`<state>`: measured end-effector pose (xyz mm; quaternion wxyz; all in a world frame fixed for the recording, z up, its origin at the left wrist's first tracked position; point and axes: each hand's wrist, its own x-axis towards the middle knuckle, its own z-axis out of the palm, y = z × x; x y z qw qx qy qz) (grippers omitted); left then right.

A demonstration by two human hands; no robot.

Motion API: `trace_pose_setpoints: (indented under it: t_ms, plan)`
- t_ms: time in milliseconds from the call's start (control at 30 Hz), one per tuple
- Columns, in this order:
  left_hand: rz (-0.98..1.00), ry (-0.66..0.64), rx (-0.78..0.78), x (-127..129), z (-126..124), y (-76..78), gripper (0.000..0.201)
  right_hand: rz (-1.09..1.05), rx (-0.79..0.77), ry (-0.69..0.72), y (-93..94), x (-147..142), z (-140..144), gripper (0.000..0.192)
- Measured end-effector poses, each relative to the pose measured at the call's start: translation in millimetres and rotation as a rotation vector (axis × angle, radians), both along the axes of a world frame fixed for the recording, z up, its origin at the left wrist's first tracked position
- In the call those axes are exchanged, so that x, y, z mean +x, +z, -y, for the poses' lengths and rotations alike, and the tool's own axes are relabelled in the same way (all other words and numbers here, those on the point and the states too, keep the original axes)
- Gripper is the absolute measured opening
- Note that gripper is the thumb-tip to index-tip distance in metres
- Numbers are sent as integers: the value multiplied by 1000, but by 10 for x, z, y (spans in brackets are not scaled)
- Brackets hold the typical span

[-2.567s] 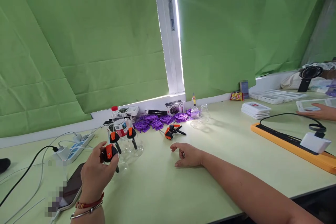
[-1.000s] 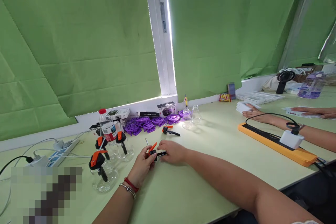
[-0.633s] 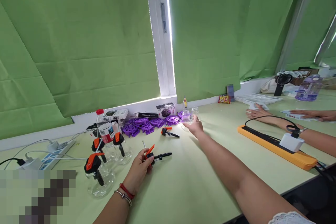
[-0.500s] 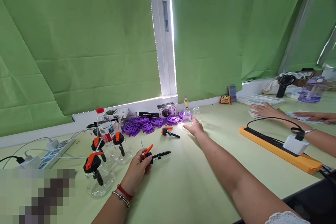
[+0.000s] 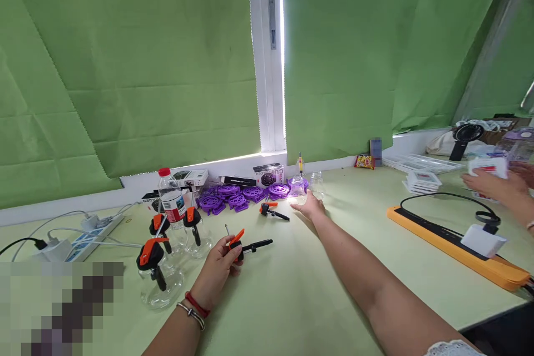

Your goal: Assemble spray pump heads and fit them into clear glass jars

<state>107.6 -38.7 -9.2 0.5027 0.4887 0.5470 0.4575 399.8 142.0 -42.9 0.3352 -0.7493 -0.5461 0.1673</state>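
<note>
My left hand is closed round a black-and-orange pour-spout lid, whose thin black tube points right; a thin metal tip sticks up beside it. My right hand reaches to the back, thumb and fingers apart, beside two clear glass jars. Its far fingers are partly hidden, so contact with the glass is unclear. A second black-and-orange lid lies left of that hand. Left of my left hand stand several clear bottles with the same kind of lid.
Purple plastic parts lie in a pile along the back. A red-capped bottle stands left of them. Two power strips, one orange and one white, trail cords. At right, another person's hands hold white cards near a card stack.
My right hand has shifted slightly left relative to the jars. My left hand keeps the lid in place. The other person's hands have moved right, lifting white cards and uncovering a stack.
</note>
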Motion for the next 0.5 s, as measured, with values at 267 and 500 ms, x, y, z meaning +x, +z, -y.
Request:
trace_pose_setpoints:
  t_ms: [267,500]
  plan:
    - [9,-7,-1,-9,14,0,63,-87,63,-13,-13,-5,63,84]
    - [-17,-21,41,0,-5,-35,59,-264,76,46,56,60,207,90]
